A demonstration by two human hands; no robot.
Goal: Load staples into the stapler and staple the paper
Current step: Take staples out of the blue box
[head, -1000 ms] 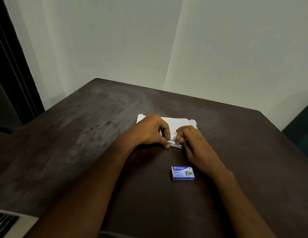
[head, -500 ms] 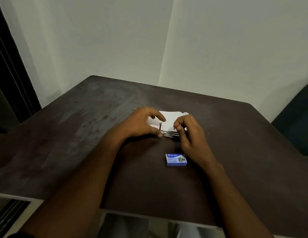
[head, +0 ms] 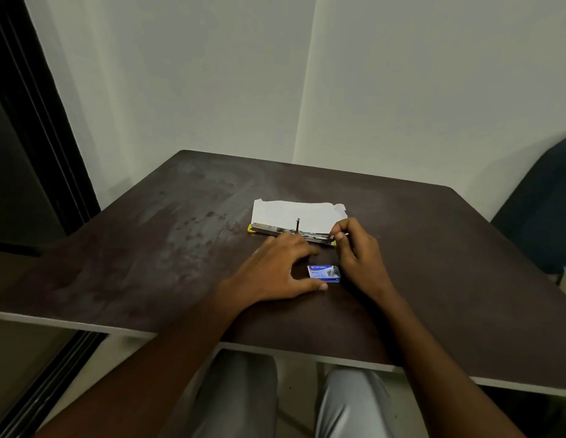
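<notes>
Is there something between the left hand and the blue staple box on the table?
Nothing visible. The left hand lies open on the table, its thumb just beside the staple box. The stapler lies opened flat behind.

Dark brown table [head: 180, 248], white paper [head: 294, 211], opened-flat stapler [head: 269, 229], blue staple box [head: 324, 273]

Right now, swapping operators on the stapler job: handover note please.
Left hand: open, spread on the table, thumb by the blue staple box.
Right hand: fingertips pinched at the right end of the stapler; what it grips is too small to tell.
Stapler lies swung open flat along the near edge of the white paper.
Done: stapler opened. Left: load staples, close, staple the paper.
</notes>
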